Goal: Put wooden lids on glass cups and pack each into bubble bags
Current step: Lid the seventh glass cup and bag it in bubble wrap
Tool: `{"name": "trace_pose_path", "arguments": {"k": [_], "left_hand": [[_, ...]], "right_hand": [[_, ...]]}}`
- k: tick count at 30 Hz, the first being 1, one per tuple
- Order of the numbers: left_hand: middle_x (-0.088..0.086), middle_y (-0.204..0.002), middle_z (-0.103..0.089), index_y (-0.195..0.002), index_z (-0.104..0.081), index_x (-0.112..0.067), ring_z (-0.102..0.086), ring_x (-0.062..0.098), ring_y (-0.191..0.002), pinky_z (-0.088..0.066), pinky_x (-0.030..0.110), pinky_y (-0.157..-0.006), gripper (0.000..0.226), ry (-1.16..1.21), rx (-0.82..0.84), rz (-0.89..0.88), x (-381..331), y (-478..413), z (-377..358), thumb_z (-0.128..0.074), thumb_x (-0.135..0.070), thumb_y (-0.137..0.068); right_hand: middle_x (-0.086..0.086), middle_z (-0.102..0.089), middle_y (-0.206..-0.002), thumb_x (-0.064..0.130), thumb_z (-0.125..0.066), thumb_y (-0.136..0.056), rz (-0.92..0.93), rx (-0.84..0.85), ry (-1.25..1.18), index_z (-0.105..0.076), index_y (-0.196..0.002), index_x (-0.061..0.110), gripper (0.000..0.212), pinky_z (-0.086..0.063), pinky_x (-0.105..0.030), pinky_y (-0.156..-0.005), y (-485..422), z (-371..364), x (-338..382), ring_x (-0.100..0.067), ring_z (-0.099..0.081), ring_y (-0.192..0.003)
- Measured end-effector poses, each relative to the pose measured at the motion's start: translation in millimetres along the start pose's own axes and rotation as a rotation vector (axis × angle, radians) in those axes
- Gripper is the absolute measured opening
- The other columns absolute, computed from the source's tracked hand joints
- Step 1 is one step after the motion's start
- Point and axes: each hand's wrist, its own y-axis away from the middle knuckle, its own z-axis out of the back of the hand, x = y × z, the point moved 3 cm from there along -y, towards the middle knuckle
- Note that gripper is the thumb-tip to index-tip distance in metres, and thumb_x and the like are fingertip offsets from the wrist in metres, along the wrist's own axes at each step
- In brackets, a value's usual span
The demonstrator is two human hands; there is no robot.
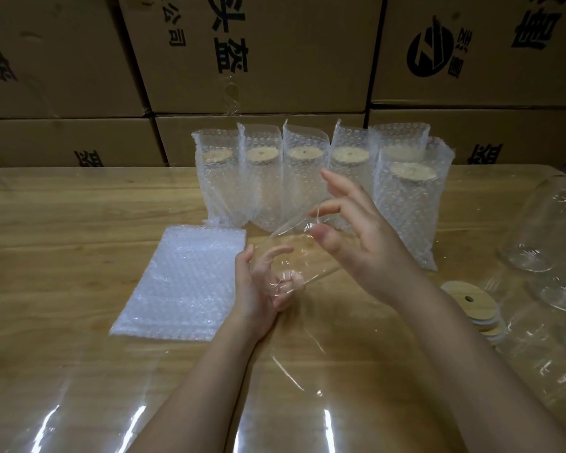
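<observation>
Head view had the glass cup point(307, 259) tilted in the air above the table point(79, 217), its base low on the left and its open rim up on the right. My left hand point(258, 289) gripped the base, fingers curled round it and showing through the glass. My right hand point(363, 243) pinched the rim between thumb and bent forefinger, with the other fingers spread and lifted. No lid sat on this cup.

Just to the left of the cup lay a flat stack of bubble bags point(183, 282). Behind my hands stood a row of bagged cups point(301, 178), each upright with a wooden lid showing through the wrap, and one more bagged cup point(409, 207) stood in front of the row's right end. Near my right forearm lay a small pile of wooden lids point(471, 305), and beside it were bare glass cups point(543, 243). Cardboard boxes point(275, 53) were stacked along the far edge of the table.
</observation>
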Motion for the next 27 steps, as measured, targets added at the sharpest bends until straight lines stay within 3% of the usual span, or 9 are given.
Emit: {"name": "trace_pose_path", "arguments": {"k": [2,7,11,14,16,18,21,24,27], "left_hand": [[0.023,-0.067,-0.057,-0.114,-0.056,-0.012,-0.024,0.012,-0.032,-0.016,0.021,-0.038,0.070,0.050,0.013,0.009,-0.9,0.5,0.8,-0.022,-0.066,-0.084],[0.018,-0.065,-0.056,-0.112,-0.055,-0.011,-0.028,0.012,-0.030,-0.028,0.020,-0.037,0.072,0.228,0.048,0.050,1.9,0.3,4.7,-0.020,-0.068,-0.084],[0.007,-0.057,-0.056,-0.095,-0.054,-0.015,-0.032,0.012,-0.034,-0.027,0.024,-0.043,0.061,0.353,0.026,0.040,1.2,0.3,5.7,-0.022,-0.066,-0.086],[0.008,-0.064,-0.065,-0.103,-0.052,-0.014,-0.053,0.016,-0.045,-0.039,0.024,-0.048,0.058,0.310,-0.048,-0.010,1.0,-0.1,3.8,-0.023,-0.062,-0.090],[0.011,-0.080,-0.072,-0.112,-0.054,-0.013,-0.067,0.022,-0.060,-0.052,0.026,-0.053,0.053,0.277,-0.121,-0.048,0.7,0.2,1.2,-0.027,-0.054,-0.092],[0.012,-0.094,-0.074,-0.117,-0.057,-0.013,-0.073,0.028,-0.077,-0.058,0.033,-0.060,0.044,0.242,-0.188,-0.091,-0.2,0.5,0.4,-0.031,-0.041,-0.095],[0.006,-0.098,-0.074,-0.114,-0.065,-0.019,-0.072,0.025,-0.091,-0.058,0.031,-0.066,0.041,0.120,-0.245,-0.181,-5.1,2.5,-2.5,-0.035,-0.036,-0.093],[0.000,-0.101,-0.074,-0.096,-0.074,-0.034,-0.071,0.018,-0.092,-0.055,0.024,-0.064,0.036,-0.079,-0.297,-0.302,-9.1,9.0,-9.9,-0.042,-0.042,-0.084],[-0.005,-0.111,-0.071,-0.106,-0.069,-0.032,-0.068,0.016,-0.102,-0.055,0.026,-0.076,0.038,-0.243,-0.289,-0.450,-9.0,18.6,-18.1,-0.043,-0.048,-0.083]], "right_hand": [[0.025,-0.022,-0.152,0.070,-0.038,-0.080,-0.026,0.012,-0.004,-0.054,-0.117,0.032,0.056,-0.024,-0.014,-0.100,0.1,-3.1,-1.4,0.015,-0.022,-0.135],[0.025,-0.023,-0.151,0.067,-0.042,-0.082,0.009,0.008,0.064,-0.037,-0.143,0.028,0.073,-0.020,-0.003,-0.100,0.9,-12.8,1.7,0.016,-0.021,-0.134],[0.027,-0.020,-0.151,0.045,-0.059,-0.090,-0.001,-0.002,0.059,-0.017,-0.148,0.041,0.072,-0.016,0.005,-0.098,3.1,-24.2,-1.8,0.013,-0.020,-0.136],[0.023,-0.023,-0.151,0.031,-0.064,-0.089,-0.061,-0.094,-0.128,-0.011,-0.147,0.039,0.079,-0.027,-0.010,-0.105,2.7,-38.8,-9.4,0.010,-0.028,-0.134],[0.016,-0.032,-0.148,0.024,-0.068,-0.085,-0.162,-0.240,-0.433,-0.016,-0.142,0.037,0.078,-0.038,-0.012,-0.099,2.8,-46.8,-16.3,0.015,-0.041,-0.122],[0.006,-0.043,-0.142,0.034,-0.069,-0.075,-0.290,-0.345,-0.705,-0.021,-0.135,0.041,0.077,-0.044,-0.023,-0.100,3.9,-53.6,-25.7,0.008,-0.049,-0.117],[0.002,-0.052,-0.129,0.051,-0.064,-0.067,-0.419,-0.411,-0.753,-0.024,-0.135,0.039,0.080,-0.043,-0.044,-0.105,6.5,-58.2,-39.1,-0.012,-0.054,-0.120],[0.000,-0.056,-0.123,0.067,-0.064,-0.070,-0.439,-0.486,-0.718,-0.030,-0.139,0.032,0.085,-0.048,-0.038,-0.098,6.2,-56.9,-43.8,-0.012,-0.058,-0.112],[-0.001,-0.057,-0.126,0.072,-0.054,-0.069,-0.496,-0.533,-0.713,-0.036,-0.137,0.028,0.083,-0.048,-0.035,-0.096,5.2,-55.1,-49.3,-0.013,-0.059,-0.112]]}}
